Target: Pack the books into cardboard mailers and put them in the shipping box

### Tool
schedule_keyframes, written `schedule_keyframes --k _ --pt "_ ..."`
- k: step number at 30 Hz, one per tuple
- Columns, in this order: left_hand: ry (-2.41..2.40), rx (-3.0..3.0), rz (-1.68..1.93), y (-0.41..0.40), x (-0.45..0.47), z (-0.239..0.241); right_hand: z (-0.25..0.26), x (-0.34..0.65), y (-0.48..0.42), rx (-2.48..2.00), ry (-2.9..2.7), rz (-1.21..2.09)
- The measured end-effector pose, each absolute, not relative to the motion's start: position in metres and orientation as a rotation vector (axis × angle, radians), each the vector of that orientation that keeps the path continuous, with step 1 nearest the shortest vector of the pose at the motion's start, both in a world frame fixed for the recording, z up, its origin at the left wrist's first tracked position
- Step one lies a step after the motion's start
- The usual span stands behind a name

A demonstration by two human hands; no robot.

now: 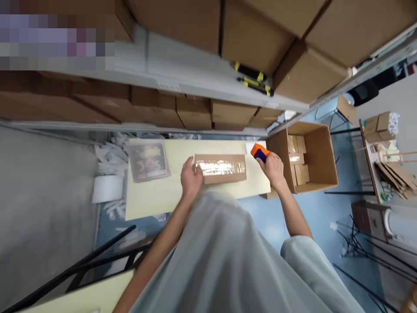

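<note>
Both forearms partly hidden by shirt; right hand point(274, 167) covers tape dispenser point(259, 152) handle.

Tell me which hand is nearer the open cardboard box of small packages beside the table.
Right. The right hand, gripping the orange tape dispenser, is just beside the open box. The left hand rests on the taped carton's far end.

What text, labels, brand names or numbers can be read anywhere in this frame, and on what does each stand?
No text can be read.
Printed packet on the table: colourful print, too blurred to read.
Small box under the left hand: only glossy tape, no lettering visible.
Orange tape dispenser in the right hand: no legible marking.
Shelf label: too small.
Top-left corner: pixelated.
</note>
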State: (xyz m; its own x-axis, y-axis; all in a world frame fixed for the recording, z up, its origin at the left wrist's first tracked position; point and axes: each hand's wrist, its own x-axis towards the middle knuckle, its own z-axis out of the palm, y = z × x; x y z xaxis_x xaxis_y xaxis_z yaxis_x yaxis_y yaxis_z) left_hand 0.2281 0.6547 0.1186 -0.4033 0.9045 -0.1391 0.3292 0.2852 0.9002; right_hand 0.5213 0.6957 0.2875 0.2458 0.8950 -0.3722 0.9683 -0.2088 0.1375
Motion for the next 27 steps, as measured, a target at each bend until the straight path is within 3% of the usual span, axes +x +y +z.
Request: schedule_keyframes --k 8,13,21,27 --pt "1.529 1.732 1.311 0.74 0.249 0.232 0.339 0.42 0.801 1.986 2.246 -0.522" --pt "1.59 1.755 1.269 0.814 0.233 0.26 0.361 0.353 0.875 1.751 2.541 -0.33" --pt "1.689 1.788 1.232 0.801 0.214 0.246 0.363 0.33 0.934 1.805 2.608 -0.376" --pt "1.881 1.455 1.064 0.707 0.163 0.172 0.307 0.414 0.857 2.183 2.866 -0.379"
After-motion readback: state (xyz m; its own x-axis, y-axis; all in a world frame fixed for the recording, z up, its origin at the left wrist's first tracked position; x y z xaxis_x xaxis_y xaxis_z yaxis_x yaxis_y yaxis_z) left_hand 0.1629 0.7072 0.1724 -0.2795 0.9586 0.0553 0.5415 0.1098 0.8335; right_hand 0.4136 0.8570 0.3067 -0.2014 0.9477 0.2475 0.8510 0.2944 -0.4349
